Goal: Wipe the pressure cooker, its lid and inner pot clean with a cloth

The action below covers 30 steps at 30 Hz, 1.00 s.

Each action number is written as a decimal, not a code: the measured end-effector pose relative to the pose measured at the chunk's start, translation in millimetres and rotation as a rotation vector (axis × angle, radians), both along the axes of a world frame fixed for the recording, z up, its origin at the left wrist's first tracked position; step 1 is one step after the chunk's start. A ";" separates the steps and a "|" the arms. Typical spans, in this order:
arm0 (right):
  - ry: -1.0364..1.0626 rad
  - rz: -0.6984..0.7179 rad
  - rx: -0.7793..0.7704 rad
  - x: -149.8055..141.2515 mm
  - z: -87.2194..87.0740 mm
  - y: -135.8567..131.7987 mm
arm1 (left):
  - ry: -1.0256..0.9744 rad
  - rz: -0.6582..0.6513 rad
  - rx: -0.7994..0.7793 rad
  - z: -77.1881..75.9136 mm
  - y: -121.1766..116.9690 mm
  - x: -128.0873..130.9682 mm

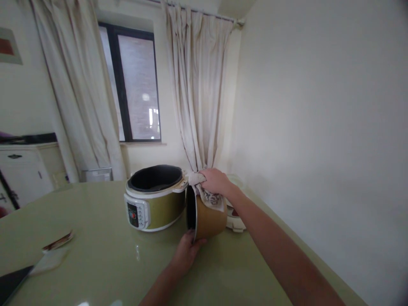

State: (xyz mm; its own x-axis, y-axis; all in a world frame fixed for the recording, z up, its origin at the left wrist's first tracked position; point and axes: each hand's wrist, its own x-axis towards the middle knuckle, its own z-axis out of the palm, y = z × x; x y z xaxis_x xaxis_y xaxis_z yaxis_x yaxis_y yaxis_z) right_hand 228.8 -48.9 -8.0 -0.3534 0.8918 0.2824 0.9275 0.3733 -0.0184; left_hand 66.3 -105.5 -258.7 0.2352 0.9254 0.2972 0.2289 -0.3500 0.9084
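Observation:
My left hand (187,251) grips the lower rim of a tan inner pot (208,220) that lies tipped on its side, its dark opening facing left. My right hand (215,180) presses a patterned cloth (211,197) against the top of that pot, fingers closed round the cloth. Just left of the pot stands an open rice cooker (154,197) with a gold body, white trim and a button panel, its dark cavity facing up.
The pale green glossy table (105,259) holds a folded cloth or paper (57,243) at the left and a white appliance (236,219) behind the pot. A bare wall runs close along the right. Curtains and a window stand behind the table; a white cabinet at far left.

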 end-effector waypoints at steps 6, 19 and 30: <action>-0.029 -0.039 0.032 -5.2 -2.1 1.2 | -0.054 -0.037 -0.052 38.8 -9.2 7.2; 0.017 -0.159 0.066 -20.8 -6.2 -19.7 | -0.310 0.091 -0.036 76.7 -8.0 11.1; 0.032 -0.169 -0.145 -17.2 8.3 8.0 | -0.004 0.047 -0.016 27.6 -46.1 -28.7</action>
State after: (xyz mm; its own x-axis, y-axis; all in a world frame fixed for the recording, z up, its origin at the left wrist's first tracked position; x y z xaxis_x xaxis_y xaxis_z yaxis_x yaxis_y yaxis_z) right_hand 211.6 -40.9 0.3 -0.1886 0.9697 0.1551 0.9747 0.2041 -0.0908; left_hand 37.6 -151.5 -231.1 0.1902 0.9400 0.2832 0.2413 -0.3244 0.9146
